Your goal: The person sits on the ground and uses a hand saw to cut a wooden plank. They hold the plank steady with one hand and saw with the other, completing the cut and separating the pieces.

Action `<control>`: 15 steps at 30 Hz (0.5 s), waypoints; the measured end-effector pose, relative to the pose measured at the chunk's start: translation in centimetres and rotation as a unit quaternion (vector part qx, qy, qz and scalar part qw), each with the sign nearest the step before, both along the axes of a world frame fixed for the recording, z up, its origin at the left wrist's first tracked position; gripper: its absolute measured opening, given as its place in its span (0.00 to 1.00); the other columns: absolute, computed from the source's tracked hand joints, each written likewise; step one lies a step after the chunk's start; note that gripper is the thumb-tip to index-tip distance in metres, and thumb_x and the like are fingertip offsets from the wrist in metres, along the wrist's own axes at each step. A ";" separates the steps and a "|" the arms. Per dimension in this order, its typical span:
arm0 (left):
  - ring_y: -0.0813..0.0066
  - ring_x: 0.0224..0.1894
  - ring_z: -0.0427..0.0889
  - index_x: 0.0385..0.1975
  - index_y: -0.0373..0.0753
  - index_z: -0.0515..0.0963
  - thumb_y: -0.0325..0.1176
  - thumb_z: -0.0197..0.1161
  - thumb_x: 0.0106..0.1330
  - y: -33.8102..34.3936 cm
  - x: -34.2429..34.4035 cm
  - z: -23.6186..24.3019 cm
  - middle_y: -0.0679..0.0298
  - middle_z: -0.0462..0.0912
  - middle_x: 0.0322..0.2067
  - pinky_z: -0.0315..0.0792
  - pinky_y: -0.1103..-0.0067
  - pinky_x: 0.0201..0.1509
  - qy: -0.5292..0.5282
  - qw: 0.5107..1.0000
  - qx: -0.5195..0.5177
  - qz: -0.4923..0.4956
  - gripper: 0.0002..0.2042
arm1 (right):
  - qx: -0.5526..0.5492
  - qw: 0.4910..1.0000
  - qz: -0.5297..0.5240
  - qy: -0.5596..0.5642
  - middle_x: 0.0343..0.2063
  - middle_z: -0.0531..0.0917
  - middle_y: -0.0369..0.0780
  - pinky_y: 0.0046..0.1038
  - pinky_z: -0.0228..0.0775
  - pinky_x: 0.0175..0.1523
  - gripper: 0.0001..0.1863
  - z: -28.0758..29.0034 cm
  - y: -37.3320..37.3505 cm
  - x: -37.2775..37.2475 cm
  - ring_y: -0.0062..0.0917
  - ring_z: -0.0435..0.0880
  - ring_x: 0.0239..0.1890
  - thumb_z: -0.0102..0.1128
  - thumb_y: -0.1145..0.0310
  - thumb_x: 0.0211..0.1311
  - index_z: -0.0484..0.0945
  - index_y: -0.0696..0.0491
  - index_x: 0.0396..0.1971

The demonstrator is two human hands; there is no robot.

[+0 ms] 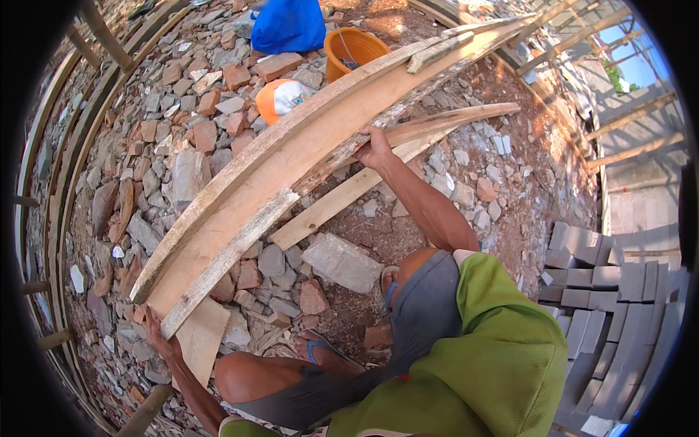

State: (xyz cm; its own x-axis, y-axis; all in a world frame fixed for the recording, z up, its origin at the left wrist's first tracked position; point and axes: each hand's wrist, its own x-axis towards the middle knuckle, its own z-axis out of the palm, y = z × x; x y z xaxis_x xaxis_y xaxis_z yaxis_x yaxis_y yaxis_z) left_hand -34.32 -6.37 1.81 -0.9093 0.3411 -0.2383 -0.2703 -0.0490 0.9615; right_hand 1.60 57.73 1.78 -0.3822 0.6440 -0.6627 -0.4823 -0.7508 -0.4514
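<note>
A long wooden channel form, made of a bottom board with raised side boards, stretches across from the near left to the far right. At its near end my left hand is closed around the board's edge, fingers partly hidden. Farther along, my right hand grips the near side board, its fingertips partly out of sight behind the wood. That side board is rough and whitish. A loose plank lies on the ground beneath my right forearm, and a short flat board is beside my left hand.
Broken bricks and stones cover the ground. Beyond the form are an orange bucket, an orange-and-white cap and a blue bag. Grey blocks are stacked at right. A large stone slab lies near my feet.
</note>
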 end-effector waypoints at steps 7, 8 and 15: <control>0.59 0.63 0.73 0.71 0.28 0.56 0.27 0.51 0.60 1.0 8.2 1.7 0.49 0.69 0.64 0.66 0.67 0.67 -0.084 0.996 0.029 -0.015 0.34 | 0.082 0.992 0.068 -0.070 0.35 0.76 0.37 0.31 0.71 0.37 0.15 -2.2 -2.0 9.4 0.23 0.76 0.32 0.61 0.61 0.59 0.70 0.52 0.40; 0.59 0.63 0.73 0.71 0.28 0.56 0.27 0.51 0.60 0.7 8.8 2.1 0.49 0.69 0.64 0.67 0.67 0.67 -0.088 0.996 0.035 -0.005 0.34 | 0.117 0.982 0.104 -0.104 0.40 0.76 0.40 0.33 0.71 0.43 0.20 -1.7 -3.5 9.9 0.26 0.77 0.38 0.62 0.59 0.60 0.69 0.53 0.46; 0.58 0.60 0.76 0.70 0.26 0.55 0.26 0.49 0.60 -0.4 9.4 1.9 0.46 0.69 0.63 0.70 0.68 0.64 -0.108 0.993 0.026 0.038 0.34 | 0.588 0.600 0.461 -0.287 0.69 0.59 0.55 0.46 0.48 0.73 0.67 -7.7 -21.7 22.3 0.51 0.57 0.71 0.75 0.41 0.47 0.40 0.57 0.75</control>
